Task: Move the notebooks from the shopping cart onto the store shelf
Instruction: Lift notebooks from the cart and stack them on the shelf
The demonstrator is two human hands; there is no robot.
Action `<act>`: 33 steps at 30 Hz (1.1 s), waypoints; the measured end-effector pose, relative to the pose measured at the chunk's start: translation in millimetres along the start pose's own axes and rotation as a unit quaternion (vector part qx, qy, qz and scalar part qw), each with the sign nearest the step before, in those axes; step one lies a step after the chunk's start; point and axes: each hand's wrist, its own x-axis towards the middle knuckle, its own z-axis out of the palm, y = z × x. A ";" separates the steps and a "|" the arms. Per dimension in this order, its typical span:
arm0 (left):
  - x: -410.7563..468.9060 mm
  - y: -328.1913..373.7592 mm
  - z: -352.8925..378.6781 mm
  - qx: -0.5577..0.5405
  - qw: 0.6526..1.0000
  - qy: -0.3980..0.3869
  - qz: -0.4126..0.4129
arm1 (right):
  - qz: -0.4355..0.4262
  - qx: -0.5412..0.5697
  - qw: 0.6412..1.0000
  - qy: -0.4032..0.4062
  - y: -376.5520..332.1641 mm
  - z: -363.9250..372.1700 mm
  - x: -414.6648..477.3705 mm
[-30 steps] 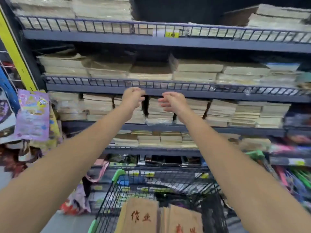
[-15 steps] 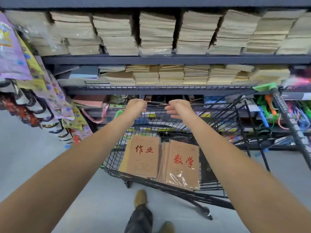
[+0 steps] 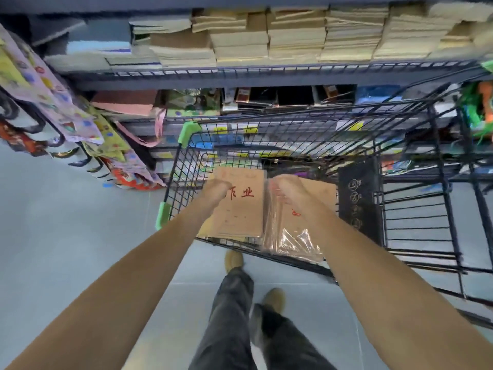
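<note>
Two lots of brown notebooks lie side by side in the black wire shopping cart [image 3: 306, 145]. The left stack [image 3: 240, 212] has red characters on its cover. The right pack [image 3: 290, 236] is wrapped in clear plastic. My left hand [image 3: 217, 189] curls over the top left corner of the left stack. My right hand [image 3: 284, 188] curls over the top edge of the wrapped pack. Above the cart, the store shelf [image 3: 266, 76] carries several stacks of brown and cream notebooks [image 3: 293, 36] behind a low wire rail.
A black panel [image 3: 357, 198] stands in the cart to the right of the notebooks. Colourful bags [image 3: 66, 110] hang on the left beside the shelving. Lower shelves behind the cart hold mixed stationery [image 3: 288, 97]. My legs and shoes [image 3: 234, 316] stand on grey floor before the cart.
My view has tilted down from the shelves to the cart. Both hands have dropped from shelf height, past the cart's rim, down onto the notebooks inside it.
</note>
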 end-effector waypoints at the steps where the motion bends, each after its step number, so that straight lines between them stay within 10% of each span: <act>1: 9.5 -5.8 -1.0 0.002 1.000 -0.006 -0.010 | 0.002 -0.011 1.000 -0.008 5.3 6.9 6.5; 33: 219.1 -140.3 34.6 0.085 0.974 0.097 -0.185 | 0.152 -0.073 0.985 0.047 138.1 143.0 175.7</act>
